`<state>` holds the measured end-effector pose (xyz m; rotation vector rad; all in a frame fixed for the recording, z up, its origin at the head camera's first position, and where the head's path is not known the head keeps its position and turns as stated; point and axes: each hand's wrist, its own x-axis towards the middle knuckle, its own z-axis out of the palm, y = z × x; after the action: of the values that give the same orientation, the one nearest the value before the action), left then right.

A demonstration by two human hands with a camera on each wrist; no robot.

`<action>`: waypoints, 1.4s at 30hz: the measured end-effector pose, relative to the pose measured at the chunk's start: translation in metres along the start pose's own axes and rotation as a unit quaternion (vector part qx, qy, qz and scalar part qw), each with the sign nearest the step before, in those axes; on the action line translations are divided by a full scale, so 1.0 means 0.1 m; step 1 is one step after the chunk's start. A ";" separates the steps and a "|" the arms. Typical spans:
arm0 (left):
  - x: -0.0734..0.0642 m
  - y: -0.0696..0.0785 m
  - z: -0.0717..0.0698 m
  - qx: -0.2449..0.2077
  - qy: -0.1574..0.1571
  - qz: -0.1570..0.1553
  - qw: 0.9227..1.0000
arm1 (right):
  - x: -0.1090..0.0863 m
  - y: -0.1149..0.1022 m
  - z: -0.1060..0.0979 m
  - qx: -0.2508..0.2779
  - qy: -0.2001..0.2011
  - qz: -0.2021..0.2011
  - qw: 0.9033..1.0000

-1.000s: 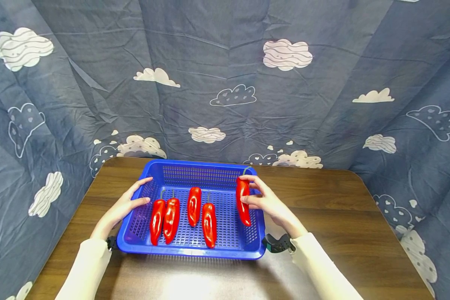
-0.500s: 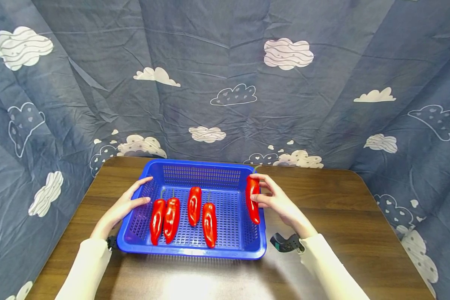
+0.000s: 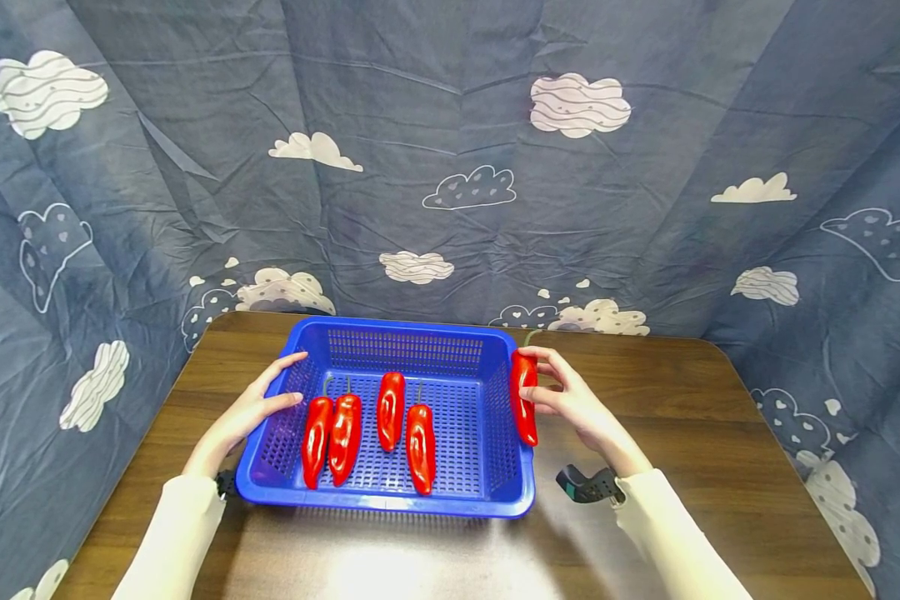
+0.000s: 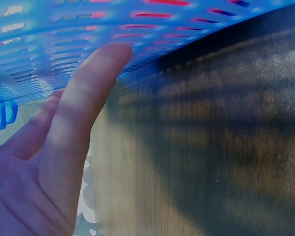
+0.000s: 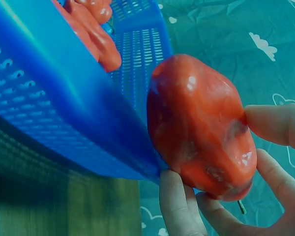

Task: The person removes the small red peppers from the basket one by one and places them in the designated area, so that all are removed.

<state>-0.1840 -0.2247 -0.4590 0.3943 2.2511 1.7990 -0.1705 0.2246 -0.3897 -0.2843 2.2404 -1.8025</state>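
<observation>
At right rim of blue basket (image 3: 390, 505), gripping red pepper (image 3: 526, 414) with right hand (image 3: 572, 402), moved outward, straight-fingered left hand (image 3: 249, 407) opposite, worktop (image 3: 690, 433) beyond.

I have the head camera well back, looking forward and down: curtain (image 3: 465, 108) toward 12 o'clock, blue basket (image 3: 453, 425) toward 7. Left wrist: close in, facing past the left hand (image 4: 49, 167), basket at 11. Right wrist: also close (a red pepper (image 5: 199, 125) crowds mid-frame), basket toward 10. All three share the basket.
</observation>
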 end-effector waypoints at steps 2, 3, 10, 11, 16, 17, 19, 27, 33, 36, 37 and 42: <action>0.00 0.00 0.00 0.000 0.000 0.000 1.000 | -0.01 0.01 -0.01 0.001 0.002 -0.003 1.000; 0.00 0.00 0.00 0.000 0.000 0.000 1.000 | -0.01 0.01 -0.02 0.002 0.003 -0.003 1.000; 0.00 0.00 0.01 -0.004 0.001 -0.006 1.000 | -0.03 0.05 -0.07 0.000 0.010 -0.001 1.000; 0.00 0.00 0.01 -0.006 0.001 -0.007 1.000 | -0.03 0.05 -0.08 0.001 0.010 -0.002 1.000; 0.00 0.00 0.01 -0.013 0.000 -0.012 1.000 | -0.04 0.08 -0.11 0.005 0.013 0.002 1.000; 0.00 0.00 0.01 -0.013 0.000 -0.012 1.000 | -0.04 0.08 -0.12 0.007 0.014 0.003 1.000; 0.00 0.00 0.01 -0.014 0.000 -0.012 1.000 | -0.04 0.09 -0.12 0.007 0.017 0.004 1.000; 0.00 -0.01 0.00 -0.012 0.001 -0.016 1.000 | -0.04 0.17 -0.17 -0.002 0.026 0.000 1.000; 0.00 -0.01 0.01 -0.015 -0.001 -0.012 1.000 | -0.03 0.26 -0.20 -0.011 0.046 0.005 0.999; 0.00 0.00 0.01 -0.020 -0.001 -0.014 1.000 | -0.03 0.32 -0.22 -0.009 0.046 0.012 0.999; 0.00 0.00 0.01 -0.022 -0.002 -0.014 1.000 | -0.03 0.35 -0.23 -0.008 0.046 0.014 0.999; 0.00 -0.01 0.01 -0.018 -0.002 -0.012 1.000 | -0.02 0.45 -0.27 -0.011 0.056 0.026 0.998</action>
<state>-0.1837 -0.2242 -0.4598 0.3613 2.2079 1.8234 -0.1770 0.2598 -0.4279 -0.1324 2.3213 -1.8094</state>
